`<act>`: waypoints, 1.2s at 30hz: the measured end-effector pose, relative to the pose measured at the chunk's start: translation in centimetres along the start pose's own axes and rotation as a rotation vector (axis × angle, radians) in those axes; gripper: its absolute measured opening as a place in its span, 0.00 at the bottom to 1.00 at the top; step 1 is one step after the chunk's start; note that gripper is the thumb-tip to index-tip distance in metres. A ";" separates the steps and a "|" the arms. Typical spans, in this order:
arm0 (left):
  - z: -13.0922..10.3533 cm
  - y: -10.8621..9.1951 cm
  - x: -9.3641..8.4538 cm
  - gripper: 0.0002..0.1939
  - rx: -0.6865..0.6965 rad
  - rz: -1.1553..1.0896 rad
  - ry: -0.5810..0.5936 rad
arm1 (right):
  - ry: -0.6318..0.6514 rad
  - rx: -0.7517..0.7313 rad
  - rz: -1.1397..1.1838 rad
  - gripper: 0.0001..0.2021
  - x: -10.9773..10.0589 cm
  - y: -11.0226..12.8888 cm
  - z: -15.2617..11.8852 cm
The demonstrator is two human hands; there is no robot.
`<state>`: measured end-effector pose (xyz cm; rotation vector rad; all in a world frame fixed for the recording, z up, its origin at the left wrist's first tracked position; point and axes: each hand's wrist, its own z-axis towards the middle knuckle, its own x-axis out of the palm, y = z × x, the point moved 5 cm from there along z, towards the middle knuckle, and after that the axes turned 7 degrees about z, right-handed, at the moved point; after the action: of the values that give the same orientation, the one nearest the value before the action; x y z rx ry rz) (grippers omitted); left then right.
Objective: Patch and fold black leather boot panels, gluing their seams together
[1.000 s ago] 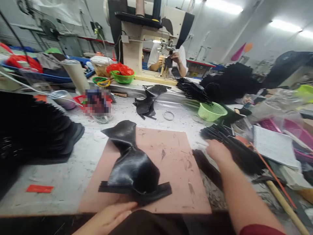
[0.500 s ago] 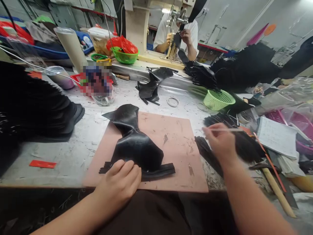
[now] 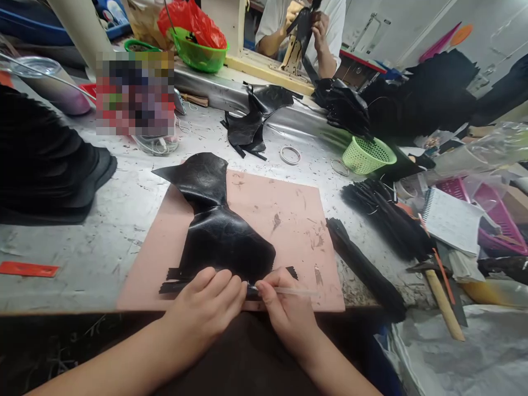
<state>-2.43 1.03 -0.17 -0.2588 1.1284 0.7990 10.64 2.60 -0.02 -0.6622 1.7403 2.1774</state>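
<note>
Forearm (image 3: 119,357) slanting in from lower left leads to the left hand (image 3: 210,302), its bent fingers together on the lower edge of a black leathery piece (image 3: 226,242) on a pink board (image 3: 289,214); whether they grip is hidden. Just beside, the right hand (image 3: 291,313), angled from lower right, pinches a pale stick (image 3: 293,291) between thumb and fingers.

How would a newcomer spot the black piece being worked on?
Find the pink board at the bench's near edge. The glossy black piece lies on it, narrow-waisted, a pointed corner jutting past the board's left side, left hand and right hand at its near end. Unlike the black pieces farther back, it lies on pink.
</note>
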 end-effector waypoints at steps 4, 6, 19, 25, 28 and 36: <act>0.2 0.0 0.4 0.10 -0.007 -0.007 0.008 | -0.001 -0.058 -0.068 0.12 0.1 1.0 0.5; 0.2 0.1 0.5 0.10 -0.010 -0.023 0.008 | -0.011 -0.091 -0.098 0.12 0.1 1.4 0.7; 0.4 0.5 0.2 0.12 -0.007 -0.116 -0.046 | 0.090 0.060 -0.170 0.12 0.7 0.4 1.1; 0.1 0.2 0.3 0.11 0.004 -0.085 -0.043 | 0.087 0.051 -0.172 0.13 0.6 0.5 1.2; -0.1 0.0 0.3 0.10 0.020 -0.060 -0.041 | 0.073 0.046 -0.171 0.13 0.6 0.5 1.1; -0.2 -0.3 0.5 0.10 0.028 -0.033 -0.041 | 0.051 0.009 -0.178 0.13 0.6 0.6 1.0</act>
<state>-2.32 0.93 -0.75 -0.2360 1.0939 0.7559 9.63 3.35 0.31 -0.8434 1.6461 2.0488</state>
